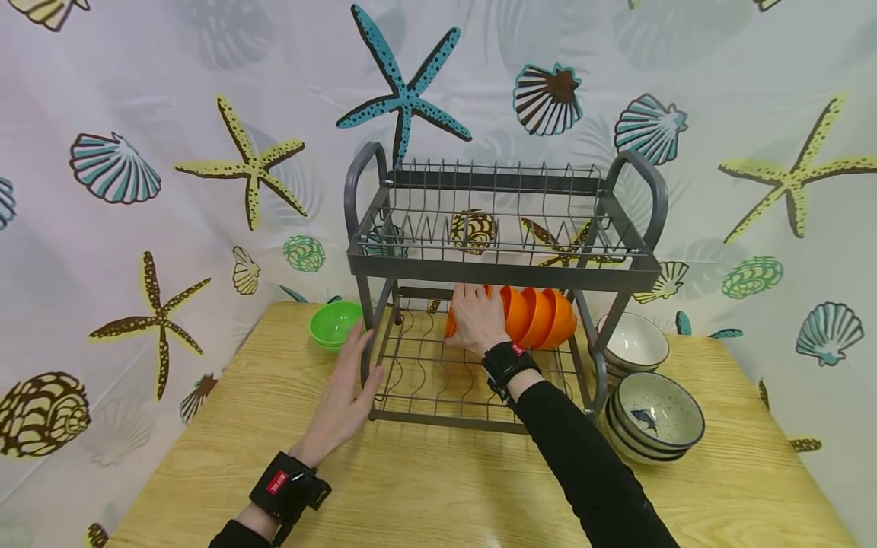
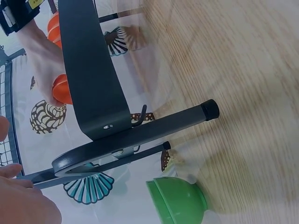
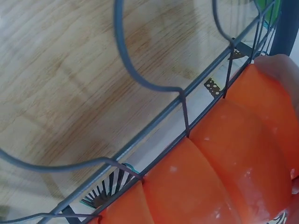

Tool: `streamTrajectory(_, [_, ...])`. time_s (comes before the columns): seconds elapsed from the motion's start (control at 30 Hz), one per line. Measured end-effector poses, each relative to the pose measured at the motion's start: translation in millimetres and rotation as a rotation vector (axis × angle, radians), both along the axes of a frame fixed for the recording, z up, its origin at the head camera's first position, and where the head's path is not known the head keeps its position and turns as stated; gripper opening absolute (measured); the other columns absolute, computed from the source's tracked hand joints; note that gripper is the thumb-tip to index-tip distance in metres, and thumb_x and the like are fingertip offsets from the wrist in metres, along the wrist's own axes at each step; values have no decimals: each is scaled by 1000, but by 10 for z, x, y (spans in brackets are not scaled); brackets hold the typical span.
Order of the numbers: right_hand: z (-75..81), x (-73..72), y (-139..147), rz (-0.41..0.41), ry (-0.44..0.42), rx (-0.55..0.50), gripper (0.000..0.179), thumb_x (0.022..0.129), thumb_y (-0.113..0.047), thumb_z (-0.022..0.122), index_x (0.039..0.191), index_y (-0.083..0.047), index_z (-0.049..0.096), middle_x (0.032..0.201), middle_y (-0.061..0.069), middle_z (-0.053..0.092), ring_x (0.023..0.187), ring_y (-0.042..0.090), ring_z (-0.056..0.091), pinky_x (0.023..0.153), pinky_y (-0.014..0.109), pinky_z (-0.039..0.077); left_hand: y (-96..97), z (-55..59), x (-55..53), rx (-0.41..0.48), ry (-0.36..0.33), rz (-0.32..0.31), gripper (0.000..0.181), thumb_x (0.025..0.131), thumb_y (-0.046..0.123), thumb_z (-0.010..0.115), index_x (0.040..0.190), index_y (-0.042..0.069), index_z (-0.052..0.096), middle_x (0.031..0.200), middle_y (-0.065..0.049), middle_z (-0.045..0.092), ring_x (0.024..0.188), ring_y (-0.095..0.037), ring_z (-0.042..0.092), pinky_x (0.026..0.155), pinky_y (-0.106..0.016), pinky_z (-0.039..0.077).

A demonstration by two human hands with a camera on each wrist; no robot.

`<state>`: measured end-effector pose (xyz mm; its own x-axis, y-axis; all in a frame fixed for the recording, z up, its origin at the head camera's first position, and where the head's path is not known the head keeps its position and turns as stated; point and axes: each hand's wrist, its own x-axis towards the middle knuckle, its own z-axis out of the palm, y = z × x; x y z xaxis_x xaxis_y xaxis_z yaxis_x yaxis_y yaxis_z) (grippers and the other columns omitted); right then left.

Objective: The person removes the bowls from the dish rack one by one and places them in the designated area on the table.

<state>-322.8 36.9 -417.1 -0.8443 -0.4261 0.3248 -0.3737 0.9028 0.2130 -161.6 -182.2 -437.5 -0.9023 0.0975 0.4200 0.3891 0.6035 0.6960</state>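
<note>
Beside the rack point(image 1: 503, 275), white bowls point(image 1: 639, 341), apparently stacked, leg point(image 1: 613, 320) partly blocking

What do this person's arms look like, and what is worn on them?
The left sleeve and right sleeve are black. The left wristband and right wristband are black and bulky, each with a small red label whose markings are too small to read. The left grip and right grip are ungloved.

Shell-print backdrop point(image 1: 274, 68) behind wd tbl point(image 1: 425, 487)
</note>
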Motion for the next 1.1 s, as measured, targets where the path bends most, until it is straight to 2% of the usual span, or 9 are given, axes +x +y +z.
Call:
streamTrajectory(0.23, [-3,-5,32,43,63,-3,99,60,-65,88,127,1,56,115,16,70,100,35,66,97,52,50,23,10,16,1,15,-4,60,106,22,48,160,8,25,171,-11,10,157,-36,14,124,-63,20])
streamTrajectory(0.47, [26,8,45,72,162,63,99,57,-66,90,125,0,58,112,14,69,92,32,66,87,44,55,45,18,24,4,26,-9,60,105,19,50,159,6,26,171,-9,12,157,-36,16,124,-63,21])
streamTrajectory(0.67, [23,13,25,97,286,136,101,56,-61,92,128,-1,57,116,12,67,89,31,67,82,38,55,72,31,30,-33,47,-12,60,105,20,50,158,5,27,171,-10,12,157,-36,14,124,-63,21])
streamTrajectory(0.8, [9,25,13,123,373,135,101,56,-58,94,129,0,57,115,12,68,85,29,68,82,37,56,108,27,39,-72,53,-19,61,106,24,49,159,6,26,171,-12,12,158,-36,12,124,-64,19])
streamTrajectory(0.93, [11,39,16,136,407,115,95,58,-57,93,126,0,58,112,12,68,83,28,67,78,36,57,150,16,39,-114,69,-27,62,105,23,51,159,7,25,171,-13,13,158,-35,13,125,-62,19])
streamTrajectory(1.0, [21,42,26,135,411,98,96,58,-57,93,127,-1,58,114,12,68,86,28,67,80,37,57,169,14,36,-135,83,-32,62,105,21,52,159,7,25,171,-11,13,158,-33,13,126,-59,19])
streamTrajectory(1.1, [53,48,47,130,411,81,105,57,-61,91,134,0,56,127,14,66,105,31,66,99,43,54,186,4,23,-165,106,-36,62,104,21,52,159,6,26,171,-8,12,158,-32,14,127,-56,18])
